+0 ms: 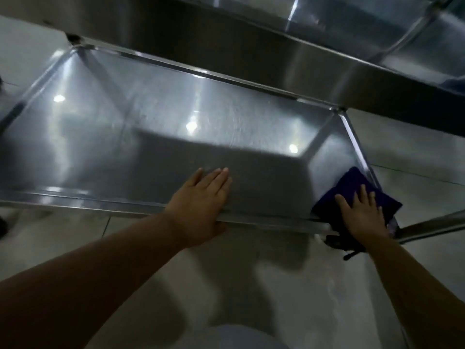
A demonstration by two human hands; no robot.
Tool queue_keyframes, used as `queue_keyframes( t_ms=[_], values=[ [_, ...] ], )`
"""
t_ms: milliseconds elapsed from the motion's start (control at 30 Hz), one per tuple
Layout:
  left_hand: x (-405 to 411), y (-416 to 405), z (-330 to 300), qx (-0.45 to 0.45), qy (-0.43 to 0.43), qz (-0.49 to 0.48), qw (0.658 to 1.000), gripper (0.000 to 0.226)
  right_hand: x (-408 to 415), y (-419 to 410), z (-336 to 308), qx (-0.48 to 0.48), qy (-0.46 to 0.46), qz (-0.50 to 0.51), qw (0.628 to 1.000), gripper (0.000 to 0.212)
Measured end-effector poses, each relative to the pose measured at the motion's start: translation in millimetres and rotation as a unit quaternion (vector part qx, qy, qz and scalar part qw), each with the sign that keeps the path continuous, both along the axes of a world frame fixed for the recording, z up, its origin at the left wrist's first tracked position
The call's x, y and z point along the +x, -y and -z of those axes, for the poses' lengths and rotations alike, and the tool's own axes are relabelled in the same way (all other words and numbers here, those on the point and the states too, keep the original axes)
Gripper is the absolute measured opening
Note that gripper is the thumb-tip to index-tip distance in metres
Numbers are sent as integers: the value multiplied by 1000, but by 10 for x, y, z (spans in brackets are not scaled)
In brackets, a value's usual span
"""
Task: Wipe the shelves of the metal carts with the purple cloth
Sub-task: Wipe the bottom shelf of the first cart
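Where shiny steel shelf (156, 127) dips, folded purple cloth (352, 187) under flat right hand (362, 212)

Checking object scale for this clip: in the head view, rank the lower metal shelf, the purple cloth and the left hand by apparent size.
1. Lower metal shelf, by far the largest.
2 and 3. Left hand and purple cloth look similar; the right hand partly covers the cloth, so unranked.

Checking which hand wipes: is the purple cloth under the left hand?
No, the purple cloth lies under the right hand at the shelf's right corner; the left hand rests bare.
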State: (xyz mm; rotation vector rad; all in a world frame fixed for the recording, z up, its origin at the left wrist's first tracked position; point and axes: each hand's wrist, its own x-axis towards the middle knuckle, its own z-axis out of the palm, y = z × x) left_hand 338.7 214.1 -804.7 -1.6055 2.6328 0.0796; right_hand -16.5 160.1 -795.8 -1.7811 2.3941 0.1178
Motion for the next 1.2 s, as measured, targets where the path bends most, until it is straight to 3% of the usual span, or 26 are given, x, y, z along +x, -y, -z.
queue_keyframes(
  t_ms=[100,200,300,367,433,533,633,700,900,1033,1133,1200],
  values=[
    [371,-148,-165,-37,-8,20,999,86,362,-246,7,-17,-9,-29,999,60],
    [983,-380,-239,-90,-34,37,995,71,796,-489,77,-79,-29,-170,982,56],
    [1619,-703,-221,-102,-17,27,994,67,1381,-641,90,-85,23,-227,970,78],
    [1963,-949,-254,-109,-10,12,994,67,1812,-672,96,-73,63,-315,944,87],
    [2233,-1170,-291,-118,-4,-16,993,73,2209,-645,135,-51,68,-411,908,84],
    [2561,-1435,-264,-147,-12,-46,988,49,2903,-582,208,-42,-27,-526,849,82],
    [2811,-1598,-207,-129,-26,-98,987,49,3663,-609,215,-59,-56,-603,794,80],
    [2930,-1686,-176,-118,-43,-127,984,46,4172,-677,195,-55,-42,-630,773,82],
    [3081,-1871,-282,-158,-53,-165,972,44,5282,-871,234,-73,-76,-636,764,79],
    [3049,-1878,-224,-179,-52,-144,972,43,5153,-876,261,-80,-92,-640,759,78],
    [2984,-1789,-157,-175,-31,-128,976,25,4742,-824,303,-106,-96,-649,748,79],
    [2888,-1686,-124,-168,-22,-115,979,39,4406,-761,357,-137,-72,-643,750,87]
  ],
)
